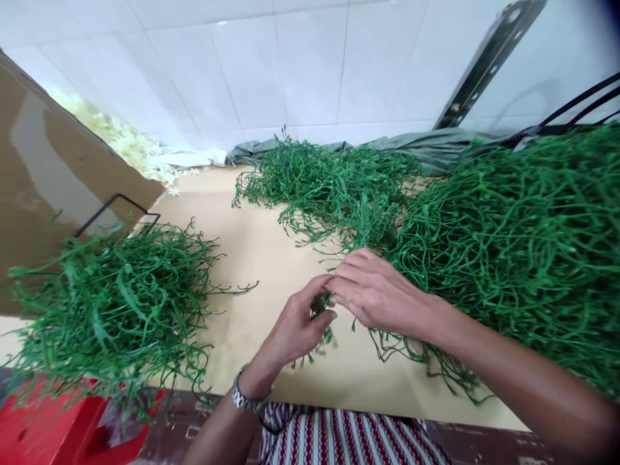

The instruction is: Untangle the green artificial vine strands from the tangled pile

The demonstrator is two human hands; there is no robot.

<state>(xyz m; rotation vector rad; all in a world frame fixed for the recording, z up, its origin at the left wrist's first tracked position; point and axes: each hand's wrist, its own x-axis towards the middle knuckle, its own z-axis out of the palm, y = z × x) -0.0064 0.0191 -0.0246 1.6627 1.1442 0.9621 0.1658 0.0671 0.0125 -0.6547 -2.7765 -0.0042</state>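
Over the middle of the tan table, my left hand point(296, 323) is closed around a small green plastic sprig point(321, 302), its thumb and fingers curled. Thin green ends hang blurred below that hand. My right hand point(372, 290) meets it from the right, fingers bent and pressed together at the same sprig; its fingertips are partly hidden. Close beside the right forearm lies a large heap of green artificial stems point(504, 239). Another pile of stems point(334, 184) spreads beyond the hands, toward the wall.
A separate heap of green stems point(121, 310) is at the left, near a black wire frame point(116, 200) and a cardboard box point(58, 161). Pale yellow flowers point(116, 135) lie behind the box. A red plastic stool point(53, 420) stands below. A perforated metal post point(484, 71) rises by the tiled wall.
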